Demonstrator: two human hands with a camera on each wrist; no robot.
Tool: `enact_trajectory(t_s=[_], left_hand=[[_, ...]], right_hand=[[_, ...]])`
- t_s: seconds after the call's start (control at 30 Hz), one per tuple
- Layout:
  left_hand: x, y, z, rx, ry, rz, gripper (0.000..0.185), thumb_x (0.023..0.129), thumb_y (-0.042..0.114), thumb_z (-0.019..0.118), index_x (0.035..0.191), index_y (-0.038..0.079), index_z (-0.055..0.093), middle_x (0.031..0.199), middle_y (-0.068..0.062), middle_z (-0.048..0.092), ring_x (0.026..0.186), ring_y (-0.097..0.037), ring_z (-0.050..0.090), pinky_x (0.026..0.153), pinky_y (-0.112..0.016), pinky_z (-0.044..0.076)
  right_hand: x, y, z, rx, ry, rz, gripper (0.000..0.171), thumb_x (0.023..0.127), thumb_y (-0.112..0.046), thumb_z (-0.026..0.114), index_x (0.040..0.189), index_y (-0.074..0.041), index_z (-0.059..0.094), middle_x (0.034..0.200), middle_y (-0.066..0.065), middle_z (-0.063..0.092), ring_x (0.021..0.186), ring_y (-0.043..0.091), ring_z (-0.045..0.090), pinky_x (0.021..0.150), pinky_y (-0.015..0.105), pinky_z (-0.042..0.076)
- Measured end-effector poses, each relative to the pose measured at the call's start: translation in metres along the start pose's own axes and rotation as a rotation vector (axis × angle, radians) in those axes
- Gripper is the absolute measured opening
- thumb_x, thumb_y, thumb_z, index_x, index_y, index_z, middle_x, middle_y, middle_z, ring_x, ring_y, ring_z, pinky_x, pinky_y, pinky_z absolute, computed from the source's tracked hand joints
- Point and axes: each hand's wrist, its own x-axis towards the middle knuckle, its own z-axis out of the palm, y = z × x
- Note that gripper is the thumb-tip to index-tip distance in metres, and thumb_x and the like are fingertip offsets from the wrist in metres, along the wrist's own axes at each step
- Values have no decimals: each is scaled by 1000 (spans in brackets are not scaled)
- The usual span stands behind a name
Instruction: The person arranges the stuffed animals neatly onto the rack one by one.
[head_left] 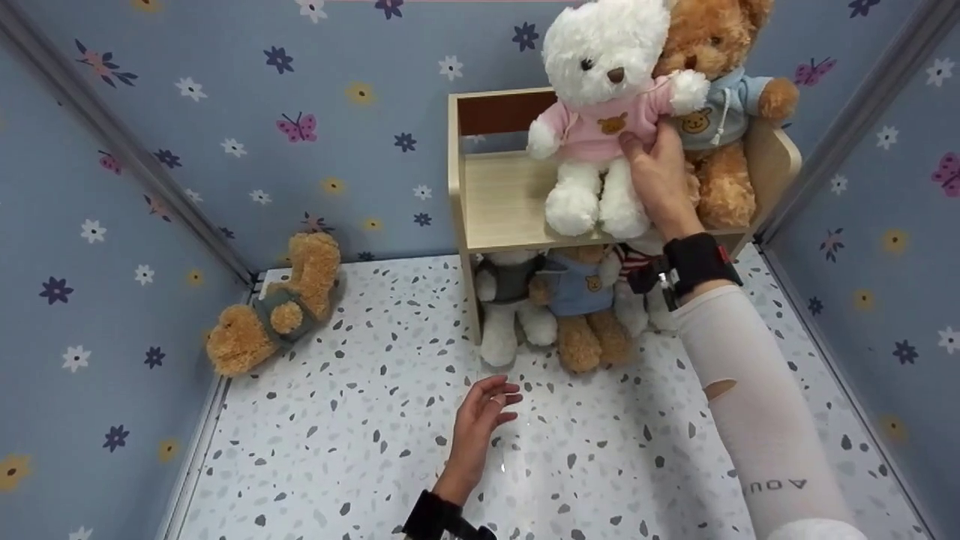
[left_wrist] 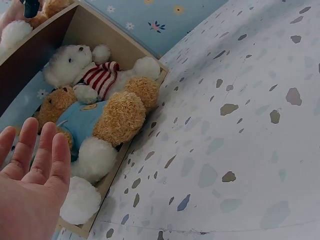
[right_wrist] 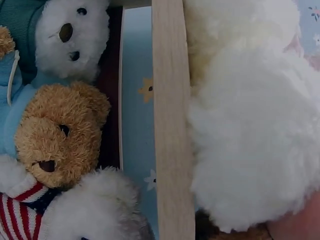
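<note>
A white teddy bear in a pink hoodie (head_left: 598, 112) sits on the top board of a small wooden shelf (head_left: 499, 199). My right hand (head_left: 658, 176) grips its side, under the raised arm. The bear's white fur (right_wrist: 250, 130) fills the right wrist view. A brown bear in a blue hoodie (head_left: 716, 112) sits pressed against it on the right. My left hand (head_left: 484, 416) hovers open and empty over the speckled floor in front of the shelf, fingers relaxed (left_wrist: 37, 155).
Under the top board sit a white bear in grey (head_left: 510, 300), a brown bear in blue (head_left: 581, 307) (left_wrist: 107, 117) and a white bear in red stripes (left_wrist: 92, 75). A brown bear in green dungarees (head_left: 277, 307) lies in the left corner. Flowered walls close in on three sides.
</note>
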Motion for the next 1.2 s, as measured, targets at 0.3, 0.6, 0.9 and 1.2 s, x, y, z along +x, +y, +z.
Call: enact_trajectory(t_s=[0.3,0.6,0.9,1.2], left_hand=[[-1,1,3,-5,-18,-4,33,103,18,48,132,1,49,123,-21,57,116,-38,55,95,-56,43],[-2,-1,2,-4,-5,-69,35,102,20,50,132,2,48,123,-22,57,115,-35,56,95,-49,46],[-1,-4,3,-19,-15,-77,36,102,21,50,132,2,48,122,-23,58,113,-35,57,92,-46,48],[-2,-5,0,-2,-9,-82,36,102,22,50,132,2,48,121,-22,58,113,-34,58,93,-46,48]], right_hand=[[10,11,6,-170,95,9,20,97,-17,55,108,-7,42,109,7,45,102,10,44,90,17,34],[-8,8,15,-539,278,-30,52,94,-31,57,133,-2,38,128,15,47,120,25,46,101,29,35],[-59,18,16,-922,198,-590,36,96,-23,56,128,-6,56,139,16,48,128,35,42,104,51,34],[-62,45,3,-1095,149,-658,32,97,-27,56,120,-6,63,135,7,56,128,34,45,95,59,38]])
